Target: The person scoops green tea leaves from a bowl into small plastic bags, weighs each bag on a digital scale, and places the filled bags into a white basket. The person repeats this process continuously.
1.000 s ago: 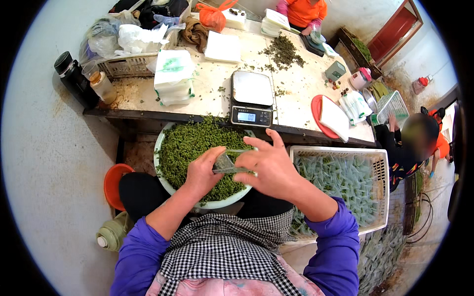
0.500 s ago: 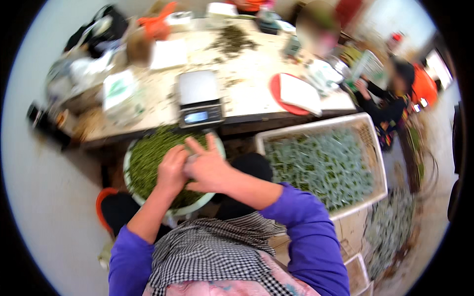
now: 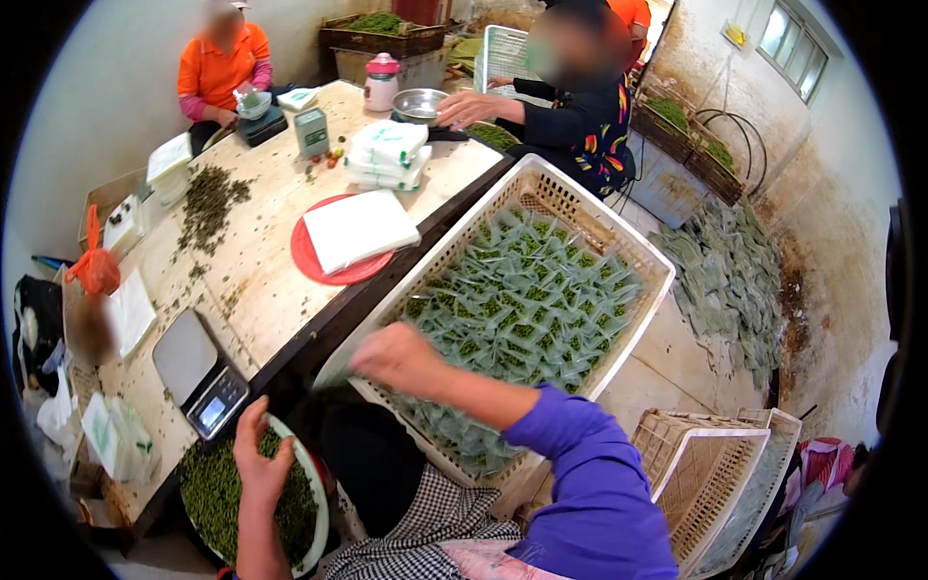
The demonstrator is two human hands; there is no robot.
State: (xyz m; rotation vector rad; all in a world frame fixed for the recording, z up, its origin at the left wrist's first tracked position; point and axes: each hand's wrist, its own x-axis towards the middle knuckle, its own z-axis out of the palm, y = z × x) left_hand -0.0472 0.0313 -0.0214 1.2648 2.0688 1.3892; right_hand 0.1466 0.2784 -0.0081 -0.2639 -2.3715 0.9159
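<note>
My left hand (image 3: 263,462) is held over a round pale basin (image 3: 314,493) of small loose green pieces (image 3: 217,488). Its thumb stands apart from the fingers, and nothing is in it. Closed and smeared by motion, my right hand (image 3: 401,360) is above the near left edge of a big white plastic crate (image 3: 657,290). A blurred, see-through plastic bag (image 3: 338,367) trails from its fingers; what is inside cannot be made out. Clear packets of green pieces (image 3: 512,300) stand in close rows in the crate.
A digital scale (image 3: 198,372) lies at the table's near edge. On the table are a red plate with white bags (image 3: 360,232), a pink flask (image 3: 382,82) and a dark scattered heap (image 3: 213,203). Two co-workers sit beyond. Packets are piled on the floor (image 3: 725,271); more crates (image 3: 696,474) stand right.
The view has swung right. My hands, together over the basin before, are now apart: the right has moved to the crate's edge with a bag, while the left stays over the basin, open.
</note>
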